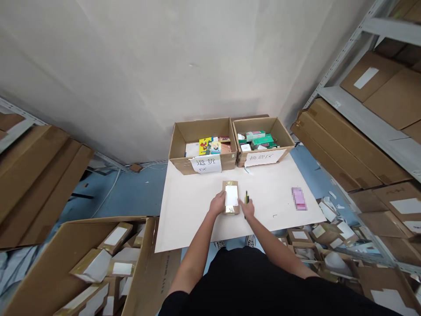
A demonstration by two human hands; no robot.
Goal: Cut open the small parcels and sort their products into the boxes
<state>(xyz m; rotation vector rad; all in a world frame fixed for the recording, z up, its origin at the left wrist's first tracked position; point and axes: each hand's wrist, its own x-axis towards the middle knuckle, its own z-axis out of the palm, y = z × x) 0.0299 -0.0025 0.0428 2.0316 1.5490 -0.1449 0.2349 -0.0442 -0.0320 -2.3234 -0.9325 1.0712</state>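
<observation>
Left hand (217,203) holding parcel (231,195) by its left side; right hand (248,209) closed round cutter (247,198). Behind: left carton (178,165) holds colourful packs (204,145); right carton (241,163), green boxes (263,141).

Brown cartons (396,98) sit on a rack (371,118) near the wall (197,74).

1. Yellow-and-black tool (247,199): partly covered by the right hand (247,208).
2. White label (231,195) on parcel (232,210): any print illegibly small.
3. Pink object (299,199): pixelated, details unclear.
4. Shoes (251,240): partly hidden by the table (184,206).
5. Large carton (49,263), lower left: cut by bottom edge.
</observation>
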